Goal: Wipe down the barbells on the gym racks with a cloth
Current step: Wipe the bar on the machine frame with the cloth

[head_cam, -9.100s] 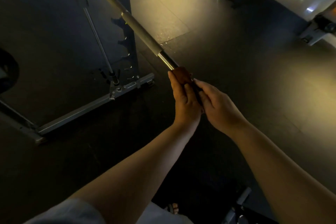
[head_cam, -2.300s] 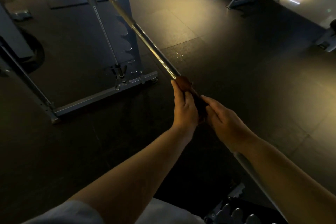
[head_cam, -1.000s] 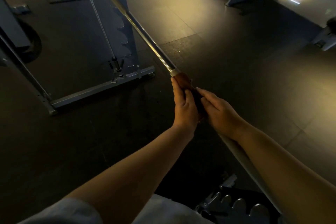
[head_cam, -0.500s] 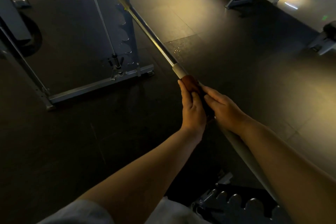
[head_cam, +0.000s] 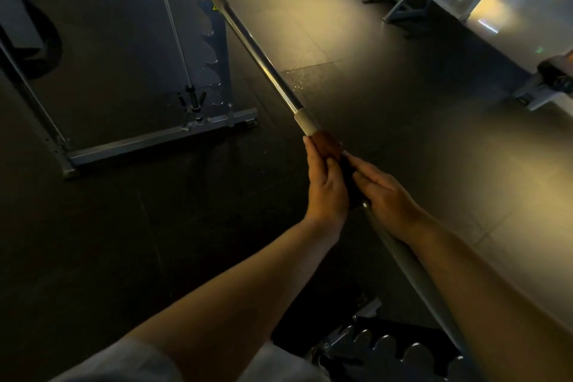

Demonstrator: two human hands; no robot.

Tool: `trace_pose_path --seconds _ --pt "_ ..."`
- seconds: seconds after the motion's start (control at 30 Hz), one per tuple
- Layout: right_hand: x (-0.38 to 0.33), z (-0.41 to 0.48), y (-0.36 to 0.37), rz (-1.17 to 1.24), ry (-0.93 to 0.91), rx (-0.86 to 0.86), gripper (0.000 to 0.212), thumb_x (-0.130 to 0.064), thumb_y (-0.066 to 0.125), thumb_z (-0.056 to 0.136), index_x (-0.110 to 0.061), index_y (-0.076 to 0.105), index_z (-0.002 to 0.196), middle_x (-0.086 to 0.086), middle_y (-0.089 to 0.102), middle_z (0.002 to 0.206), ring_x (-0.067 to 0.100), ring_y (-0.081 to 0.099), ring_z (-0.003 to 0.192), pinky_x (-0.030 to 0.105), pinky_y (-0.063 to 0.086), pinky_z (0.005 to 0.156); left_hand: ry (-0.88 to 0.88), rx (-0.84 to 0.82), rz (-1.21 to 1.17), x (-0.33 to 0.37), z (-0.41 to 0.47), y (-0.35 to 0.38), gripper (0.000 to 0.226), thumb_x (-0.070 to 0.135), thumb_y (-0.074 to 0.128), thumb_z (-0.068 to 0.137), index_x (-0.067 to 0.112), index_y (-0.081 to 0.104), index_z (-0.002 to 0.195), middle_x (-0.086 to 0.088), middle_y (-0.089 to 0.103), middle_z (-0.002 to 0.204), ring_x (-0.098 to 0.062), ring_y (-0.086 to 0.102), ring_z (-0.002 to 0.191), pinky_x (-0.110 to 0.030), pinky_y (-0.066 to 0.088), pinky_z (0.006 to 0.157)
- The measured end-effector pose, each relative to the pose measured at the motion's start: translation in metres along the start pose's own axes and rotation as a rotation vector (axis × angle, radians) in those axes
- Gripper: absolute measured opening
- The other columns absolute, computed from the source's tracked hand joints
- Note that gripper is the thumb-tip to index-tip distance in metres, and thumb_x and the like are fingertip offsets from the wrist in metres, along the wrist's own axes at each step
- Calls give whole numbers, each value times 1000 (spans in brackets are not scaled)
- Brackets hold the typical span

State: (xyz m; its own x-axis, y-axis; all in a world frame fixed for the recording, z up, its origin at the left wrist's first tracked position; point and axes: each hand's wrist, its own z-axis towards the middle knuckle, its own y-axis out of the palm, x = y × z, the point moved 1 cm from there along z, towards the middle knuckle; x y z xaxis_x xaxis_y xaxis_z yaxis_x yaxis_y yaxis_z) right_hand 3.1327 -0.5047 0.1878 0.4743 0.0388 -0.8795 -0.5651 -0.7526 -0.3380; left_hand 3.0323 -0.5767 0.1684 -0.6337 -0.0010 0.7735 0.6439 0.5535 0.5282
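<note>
A: Where is your cloth point(head_cam: 325, 143) sitting?
B: It is wrapping the bar point(head_cam: 248, 37) mid-scene, just nearer than a pale band point(head_cam: 305, 122). The bar is running from the far-left rack point(head_cam: 214, 49) to near right.
A: And the hands?
B: Your left hand point(head_cam: 325, 192) is gripping the cloth. Your right hand point(head_cam: 384, 195) is lying along it, fingers nearly straight; its grip cannot be told.
</note>
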Motion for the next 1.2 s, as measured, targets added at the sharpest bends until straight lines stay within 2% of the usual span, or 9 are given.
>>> trace_pose_path --seconds 0.1,0.23,0.37,0.53,0.63,0.8,0.9,1.03,1.2 --pt "0 1 1 18 -5 4 43 -24 36 110 -52 48 139 -30 57 135 -6 51 131 35 40 115 21 1 -9 5 3 0 60 35 35 110 70 3 147 11 41 137 -11 52 112 -48 46 97" --pt "1 0 -1 29 -7 3 43 -27 36 110 -46 48 146 -13 54 146 7 52 135 47 39 117 21 -25 4 -24 -22 7 59 37 35 110 77 6 141 7 39 154 -20 47 135 -57 42 110" --pt "1 0 -4 7 1 36 45 -18 33 111 -34 44 152 -9 64 132 4 62 120 41 44 113 41 -73 -21 -57 -52 22 60 35 35 110 82 8 135 13 30 161 -12 40 143 -51 41 115" --pt "5 1 -5 10 -2 40 46 -18 35 110 -39 49 148 -13 57 142 3 56 130 42 41 116 28 -30 -9 -41 -27 16 61 36 35 109 83 3 132 4 34 160 -20 43 141 -57 39 114" --pt "2 1 -3 34 -12 21 44 -21 37 110 -43 51 145 -13 58 144 6 55 132 39 45 111 10 15 -28 -13 -3 3 60 35 36 110 72 5 144 -3 36 158 -27 45 137 -59 38 112" --pt "1 0 -1 -110 -42 33 46 -24 34 112 -34 36 157 -24 55 132 -5 56 122 23 42 102 0 40 -6 21 22 -9 56 39 35 109 70 7 147 -4 28 161 -32 43 134 -56 47 92" --pt "2 -2 -2 -67 -36 47 45 -24 35 111 -34 40 155 -18 57 137 -1 58 124 30 47 104 6 30 -28 8 6 -1 58 39 34 109 72 4 146 -3 30 161 -31 42 137 -51 46 91" --pt "4 0 -3 -42 -19 45 43 -27 37 110 -41 47 150 -10 58 141 11 57 129 48 43 113 54 -7 -31 -38 -30 16 58 38 35 110 75 5 143 6 32 161 -21 41 142 -54 41 111" --pt "0 -1 -2 -42 -9 62 44 -21 33 112 -31 44 153 -10 64 124 -1 67 107 22 55 90 163 -88 -10 -80 -65 29 61 32 35 110 69 4 148 25 14 164 -2 30 147 -47 34 120"
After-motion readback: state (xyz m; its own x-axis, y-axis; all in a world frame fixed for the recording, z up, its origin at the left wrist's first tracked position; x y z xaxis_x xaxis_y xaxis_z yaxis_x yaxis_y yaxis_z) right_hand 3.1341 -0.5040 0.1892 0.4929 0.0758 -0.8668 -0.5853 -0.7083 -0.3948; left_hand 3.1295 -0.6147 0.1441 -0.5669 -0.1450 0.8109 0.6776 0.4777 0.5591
